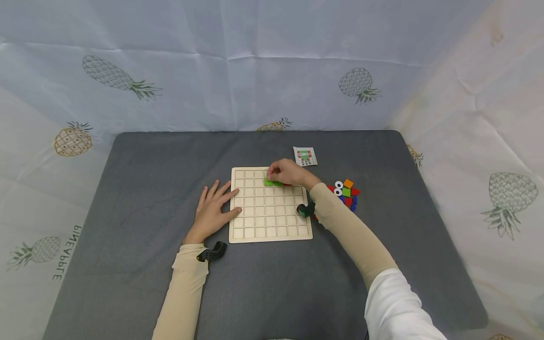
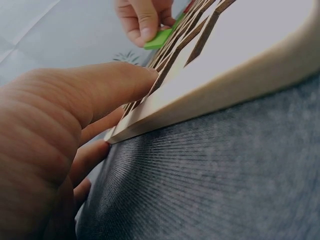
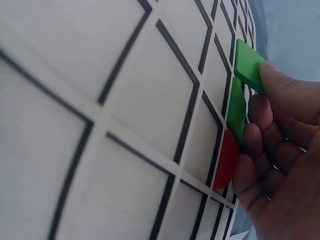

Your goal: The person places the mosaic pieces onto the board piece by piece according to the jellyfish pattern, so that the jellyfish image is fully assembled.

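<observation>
A pale wooden grid board (image 1: 272, 219) lies on the dark grey table. My right hand (image 1: 289, 172) pinches a green square tile (image 3: 247, 62) between thumb and fingers, tilted over a cell in an upper row. Beside it on the board sit another green tile (image 3: 236, 111) and a red piece (image 3: 227, 161) with a slanted edge. The left hand (image 1: 211, 211) spreads its fingers along the board's left side; its thumb (image 2: 120, 87) rests on the rim.
Right of the board, partly behind the right forearm, is a loose pile of red, blue, green and orange pieces (image 1: 348, 184) with white rings (image 1: 338, 184). Above the board's right corner lies a small printed pattern card (image 1: 305, 156). Pineapple-print cloth (image 1: 255, 89) surrounds the table.
</observation>
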Motion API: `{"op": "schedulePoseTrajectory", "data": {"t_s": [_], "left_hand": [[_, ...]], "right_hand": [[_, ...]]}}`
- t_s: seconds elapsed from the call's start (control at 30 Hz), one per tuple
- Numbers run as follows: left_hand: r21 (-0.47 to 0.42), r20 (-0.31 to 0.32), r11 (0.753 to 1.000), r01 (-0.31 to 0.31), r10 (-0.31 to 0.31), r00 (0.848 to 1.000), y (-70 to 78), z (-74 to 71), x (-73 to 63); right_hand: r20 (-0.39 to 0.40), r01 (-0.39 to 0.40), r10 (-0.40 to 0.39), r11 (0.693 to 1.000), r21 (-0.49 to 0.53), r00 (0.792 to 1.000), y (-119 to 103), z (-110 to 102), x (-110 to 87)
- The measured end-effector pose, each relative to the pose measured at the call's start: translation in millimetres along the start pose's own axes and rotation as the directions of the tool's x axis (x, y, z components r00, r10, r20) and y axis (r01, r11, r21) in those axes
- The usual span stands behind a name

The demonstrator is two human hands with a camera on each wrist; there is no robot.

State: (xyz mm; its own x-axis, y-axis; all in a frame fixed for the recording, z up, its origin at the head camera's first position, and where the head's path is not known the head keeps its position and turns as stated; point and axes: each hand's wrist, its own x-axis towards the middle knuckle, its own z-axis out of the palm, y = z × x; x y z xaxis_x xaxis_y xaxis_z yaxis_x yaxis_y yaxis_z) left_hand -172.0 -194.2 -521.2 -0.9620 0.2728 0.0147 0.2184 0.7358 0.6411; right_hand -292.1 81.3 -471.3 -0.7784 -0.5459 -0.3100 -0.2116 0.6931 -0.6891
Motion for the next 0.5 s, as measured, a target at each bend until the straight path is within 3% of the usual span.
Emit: {"op": "schedulePoseTrajectory", "data": {"t_s": [0.5], "left_hand": [[0.010, -0.004, 1.000, -0.001, 0.001, 1.000, 0.1, 0.4, 0.6]], "right_hand": [[-0.021, 0.011, -0.012, 0.999, -0.037, 1.000, -0.9, 2.5, 0.9]]}}
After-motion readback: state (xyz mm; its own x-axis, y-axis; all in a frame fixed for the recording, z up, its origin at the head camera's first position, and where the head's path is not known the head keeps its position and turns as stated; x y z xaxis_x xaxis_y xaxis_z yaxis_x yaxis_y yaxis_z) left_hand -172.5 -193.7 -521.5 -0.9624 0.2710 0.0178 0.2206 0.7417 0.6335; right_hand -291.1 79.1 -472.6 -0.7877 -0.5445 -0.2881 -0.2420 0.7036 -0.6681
